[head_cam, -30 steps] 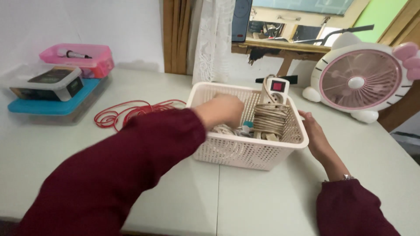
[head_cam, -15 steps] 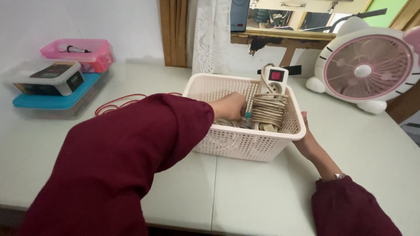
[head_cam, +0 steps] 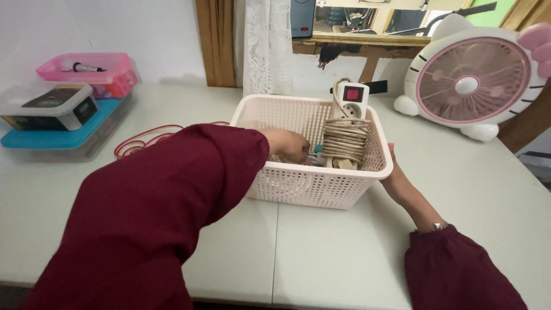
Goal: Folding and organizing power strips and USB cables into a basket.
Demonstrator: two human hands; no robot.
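head view, and the left hand (head_cam: pixel 287 146) has gone deeper into the cream plastic basket (head_cam: pixel 313 183) than it was half a second ago, when it hovered higher near the coiled cord. now it sits low on the basket floor, fingers curled down among loose pale cables (head_cam: pixel 287 159) beside a small teal piece (head_cam: pixel 317 148). whether that grip has actually closed on a cable i cannot tell; the fingertips are hidden behind the knuckles and the basket wall. the maroon sleeve (head_cam: pixel 172 206) fills most of the lower left.

the right hand (head_cam: pixel 396 178) has slid in closer too, now pressed against the outer right wall of the basket just under the rim, palm on, steadying it rather than clasping anything; its fingers are out of sight behind the wall.

inside the basket, the white power strip (head_cam: pixel 348 100) stands upright at the far right with its beige cord wound round it (head_cam: pixel 344 140), untouched. the basket has stayed put on the pale desk (head_cam: pixel 321 252). so the reach has turned into rummaging at the bottom.

off to the left a red cable (head_cam: pixel 143 140) lies looped on the desk, near stacked storage boxes (head_cam: pixel 63 123). a pink and white cat-shaped fan (head_cam: pixel 470 86) stands at the far right.
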